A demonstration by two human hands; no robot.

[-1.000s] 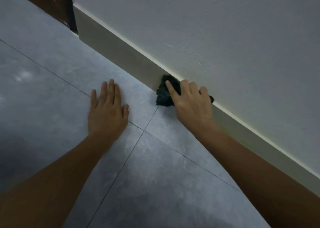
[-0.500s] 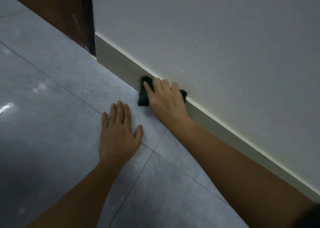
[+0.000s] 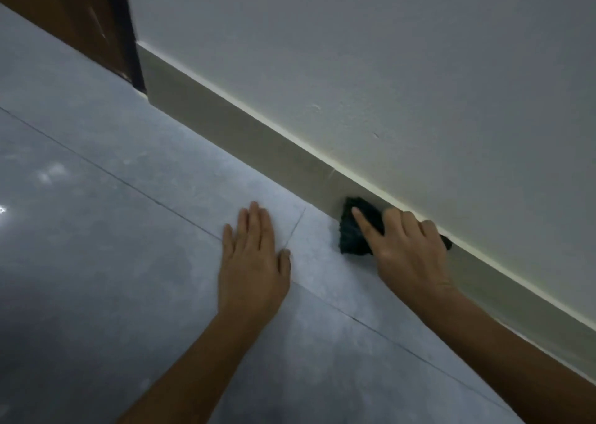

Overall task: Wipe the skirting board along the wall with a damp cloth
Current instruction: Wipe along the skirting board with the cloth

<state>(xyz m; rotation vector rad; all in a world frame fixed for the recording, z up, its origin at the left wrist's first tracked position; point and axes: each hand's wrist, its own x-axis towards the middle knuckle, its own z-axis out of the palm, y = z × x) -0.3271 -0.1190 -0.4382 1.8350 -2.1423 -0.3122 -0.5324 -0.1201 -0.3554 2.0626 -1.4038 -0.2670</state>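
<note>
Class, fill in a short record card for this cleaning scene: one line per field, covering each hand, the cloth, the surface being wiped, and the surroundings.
Right hand: presses the cloth against the skirting board
Left hand: flat on the floor, fingers spread, holding nothing
Cloth: dark, bunched, partly under the fingers
Skirting board: pale, runs along the wall's foot
Floor: grey tiles with thin joints
Wall: plain, light
Door frame: dark, at the board's far end

cloth (image 3: 354,227) slid back right along skirting (image 3: 245,133)

head view | above, close | faces down toward floor (image 3: 96,230) and wall (image 3: 387,68)
</note>
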